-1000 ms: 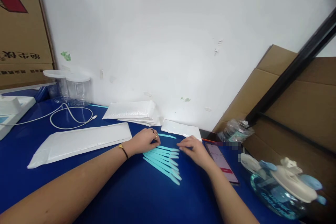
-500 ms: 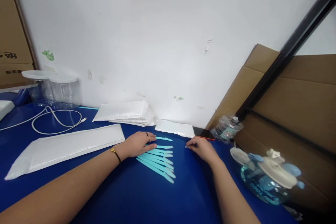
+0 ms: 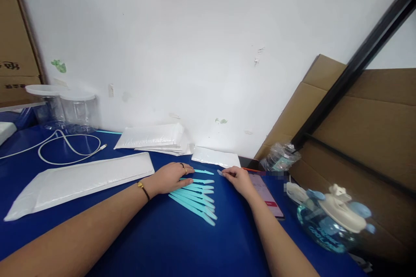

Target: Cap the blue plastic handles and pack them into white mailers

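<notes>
Several teal eyebrow razors point(image 3: 195, 203) lie fanned out on the blue table, their paler tips to the right. One more razor point(image 3: 203, 172) lies above them, with a thin, bare-looking tip. My left hand point(image 3: 173, 177) rests palm down over the left ends of the handles. Its fingers are stretched out over the top razor's handle, and its thumb is spread across the fan. My right hand point(image 3: 237, 177) pinches a small translucent cap point(image 3: 220, 173), held just right of the top razor's tip and apart from it.
White padded mailers point(image 3: 149, 136) are stacked by the wall, with a long mailer point(image 3: 94, 179) at left. A lit phone point(image 3: 266, 194) lies beside my right forearm. A teal-lettered bottle point(image 3: 331, 220) stands at right. A white cable point(image 3: 69, 149) and clear jars point(image 3: 79, 112) are at far left.
My right hand has moved left with the cap, closer to the top razor's tip. The lit phone now shows where the right forearm was. My left hand has stayed in place.
</notes>
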A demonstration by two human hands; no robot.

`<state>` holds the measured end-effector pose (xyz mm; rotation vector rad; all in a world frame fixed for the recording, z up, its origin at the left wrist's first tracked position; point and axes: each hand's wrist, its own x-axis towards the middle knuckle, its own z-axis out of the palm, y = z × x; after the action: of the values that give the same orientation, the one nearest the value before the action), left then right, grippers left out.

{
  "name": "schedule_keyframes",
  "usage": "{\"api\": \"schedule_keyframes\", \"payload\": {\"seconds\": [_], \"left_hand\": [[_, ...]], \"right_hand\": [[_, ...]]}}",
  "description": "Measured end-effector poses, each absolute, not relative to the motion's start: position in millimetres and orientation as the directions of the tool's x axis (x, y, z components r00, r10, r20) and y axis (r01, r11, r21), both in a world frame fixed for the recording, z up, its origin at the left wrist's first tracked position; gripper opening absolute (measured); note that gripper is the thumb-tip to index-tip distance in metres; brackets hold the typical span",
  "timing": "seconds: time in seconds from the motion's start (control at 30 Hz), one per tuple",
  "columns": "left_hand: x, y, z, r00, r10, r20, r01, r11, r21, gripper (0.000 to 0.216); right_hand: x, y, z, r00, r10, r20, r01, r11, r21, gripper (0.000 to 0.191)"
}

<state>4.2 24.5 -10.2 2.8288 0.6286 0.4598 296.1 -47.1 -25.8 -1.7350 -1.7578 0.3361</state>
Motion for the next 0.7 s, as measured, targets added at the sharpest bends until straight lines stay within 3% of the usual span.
{"api": "schedule_keyframes", "payload": {"seconds": [0.17,0.53,0.7], "left_hand": [[5,25,-13,0.860,0.435,0.268,0.372,-0.892,0.256,0.048],[7,21,-11,0.882,0.400,0.249,0.343,-0.908,0.241,0.047],[7,19,-11,0.874,0.424,0.238,0.373,-0.899,0.230,0.051]], "right_hand": [[294,-46,-25,0.023,0.955,0.297,0.862,0.131,-0.489,0.021],[276,-48,-25,-0.032,0.953,0.302,0.828,0.195,-0.526,0.017],[280,-55,-18,0.034,0.962,0.271,0.850,0.114,-0.514,0.015]]}}
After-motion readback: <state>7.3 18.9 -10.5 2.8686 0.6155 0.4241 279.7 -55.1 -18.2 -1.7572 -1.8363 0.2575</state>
